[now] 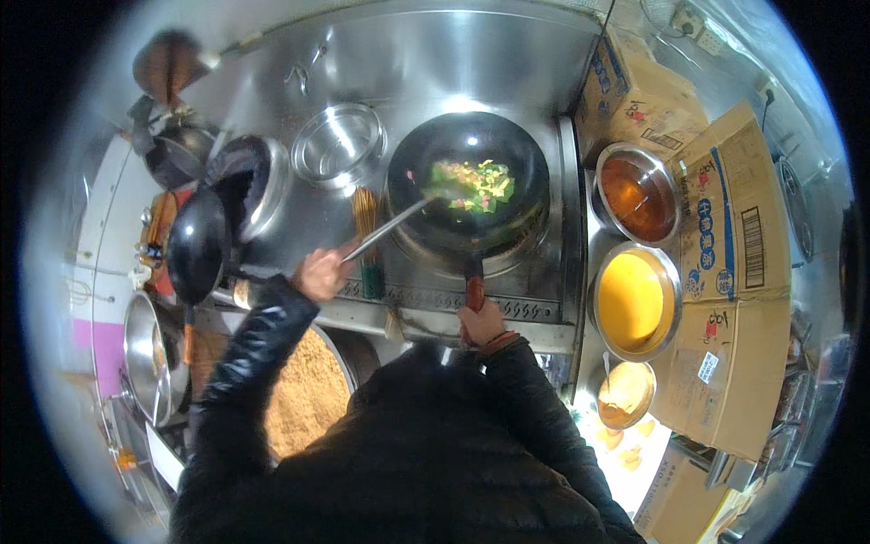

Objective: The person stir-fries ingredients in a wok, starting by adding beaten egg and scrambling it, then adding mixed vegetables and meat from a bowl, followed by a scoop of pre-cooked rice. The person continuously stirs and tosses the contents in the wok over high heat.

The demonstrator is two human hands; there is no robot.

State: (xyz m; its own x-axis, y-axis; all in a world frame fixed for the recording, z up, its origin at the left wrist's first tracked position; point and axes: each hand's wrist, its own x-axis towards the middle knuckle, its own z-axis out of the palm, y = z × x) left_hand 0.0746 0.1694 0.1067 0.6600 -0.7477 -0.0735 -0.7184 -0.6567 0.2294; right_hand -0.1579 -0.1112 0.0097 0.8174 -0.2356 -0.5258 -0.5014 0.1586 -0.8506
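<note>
A black wok (469, 238) sits on the steel stove in front of me, with chopped green, yellow and pink food (486, 187) in its middle. My right hand (484, 322) is closed around the wok's reddish-brown handle (474, 292). At the wok's left, my left hand (321, 275) grips a long metal cooking utensil (391, 224), whose far end reaches into the food; its head is blurred. A bamboo wok brush (367, 211) stands between my left hand and the wok, partly behind the utensil.
Steel bowls hold amber liquid (635, 190) and yellow liquid (629, 299) on the right, beside cardboard boxes (720, 285). An empty-looking steel pot (336, 149) is back left. Another black wok (197, 245) lies further left. A large container of brown crumbly food (309, 387) is below my left arm.
</note>
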